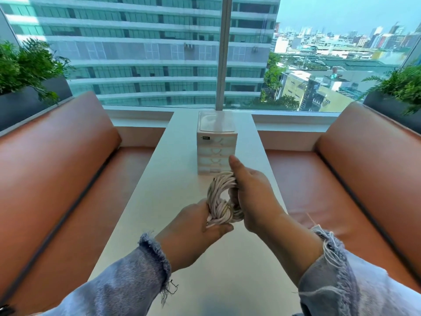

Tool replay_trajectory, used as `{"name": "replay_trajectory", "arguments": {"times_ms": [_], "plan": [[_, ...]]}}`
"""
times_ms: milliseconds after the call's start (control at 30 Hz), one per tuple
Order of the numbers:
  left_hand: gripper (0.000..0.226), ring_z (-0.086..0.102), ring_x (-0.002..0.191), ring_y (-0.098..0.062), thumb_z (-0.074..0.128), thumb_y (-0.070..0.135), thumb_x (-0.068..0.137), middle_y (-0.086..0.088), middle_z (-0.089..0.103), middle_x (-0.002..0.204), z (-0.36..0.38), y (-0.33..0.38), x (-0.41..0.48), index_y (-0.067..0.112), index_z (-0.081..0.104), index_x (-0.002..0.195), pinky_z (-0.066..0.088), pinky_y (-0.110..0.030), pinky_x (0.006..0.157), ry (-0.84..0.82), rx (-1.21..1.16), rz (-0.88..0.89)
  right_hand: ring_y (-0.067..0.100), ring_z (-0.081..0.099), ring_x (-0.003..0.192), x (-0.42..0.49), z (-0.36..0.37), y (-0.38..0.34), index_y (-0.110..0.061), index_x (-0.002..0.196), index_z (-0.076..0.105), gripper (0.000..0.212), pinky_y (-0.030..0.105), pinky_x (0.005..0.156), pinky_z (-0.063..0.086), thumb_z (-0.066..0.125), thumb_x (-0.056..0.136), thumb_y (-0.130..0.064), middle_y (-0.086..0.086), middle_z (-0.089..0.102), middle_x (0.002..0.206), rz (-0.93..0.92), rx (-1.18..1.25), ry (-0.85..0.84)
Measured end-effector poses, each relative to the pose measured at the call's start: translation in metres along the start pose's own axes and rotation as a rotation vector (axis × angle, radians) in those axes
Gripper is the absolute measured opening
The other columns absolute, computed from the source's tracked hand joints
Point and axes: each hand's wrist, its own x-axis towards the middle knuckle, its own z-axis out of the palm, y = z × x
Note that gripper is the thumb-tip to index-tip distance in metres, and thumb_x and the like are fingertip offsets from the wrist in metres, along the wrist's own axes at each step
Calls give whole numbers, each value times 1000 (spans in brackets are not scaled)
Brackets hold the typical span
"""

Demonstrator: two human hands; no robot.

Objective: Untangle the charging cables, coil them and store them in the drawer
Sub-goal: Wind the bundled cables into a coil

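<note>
While both hands hold the cables (pixel 222 199) above the table (pixel 159 201), the left hand (pixel 196 224) grips the bundle's lower end and the right hand (pixel 252 197) curls round its upper loop, thumb raised. They look coiled; storing remains, since the drawers (pixel 216 153) beyond sit closed. Their dark label (pixel 206 138) is unreadable.

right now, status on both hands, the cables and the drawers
Left hand grips the cable bundle low, right hand grips its right side. Bundle looks knotted, held over the white table. Drawer unit beyond it, all drawers shut.
</note>
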Motion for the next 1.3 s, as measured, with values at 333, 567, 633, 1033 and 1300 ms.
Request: {"name": "replay_trajectory", "arguments": {"times_ms": [333, 567, 633, 1033, 1300], "plan": [[23, 51, 41, -4, 66, 31, 86, 8, 52, 49, 23, 33, 11, 31, 47, 73, 40, -15, 44, 211, -148, -62, 15, 45, 53, 10, -30, 6, -12, 71, 65, 51, 30, 61, 40, 50, 89, -58, 2, 51, 55, 157, 358, -113], [31, 48, 37, -6, 59, 31, 90, 10, 55, 42, 28, 42, 12, 32, 49, 61, 38, -13, 46, 82, -117, -96, 22, 53, 63, 12, -23, 6, -8, 74, 60, 52, 39, 64, 45, 39, 97, -50, 10, 55, 66, 74, 158, 84], [39, 48, 38, -8, 57, 31, 92, 2, 50, 38, 25, 40, 15, 34, 52, 54, 38, -14, 47, 17, -81, -119, 21, 52, 59, 16, -19, 12, -2, 72, 60, 58, 43, 63, 46, 37, 98, -49, 10, 56, 61, -3, 78, 91], [16, 42, 50, -10, 61, 30, 91, 2, 45, 70, 15, -8, 35, 24, 62, 106, 32, -19, 44, -346, -414, -435, 17, 56, 55, 46, -16, 44, -12, 62, 54, 56, 33, 59, 47, 55, 81, -64, -2, 52, 53, -116, -537, -19], [15, 34, 43, -12, 53, 11, 88, -5, 39, 63, 16, -19, 60, 15, 45, 76, 25, -21, 43, -217, -589, -495, 14, 51, 56, 80, -1, 36, -20, 54, 51, 51, 31, 58, 43, 45, 92, -55, -4, 51, 52, -325, -684, 44]]}}
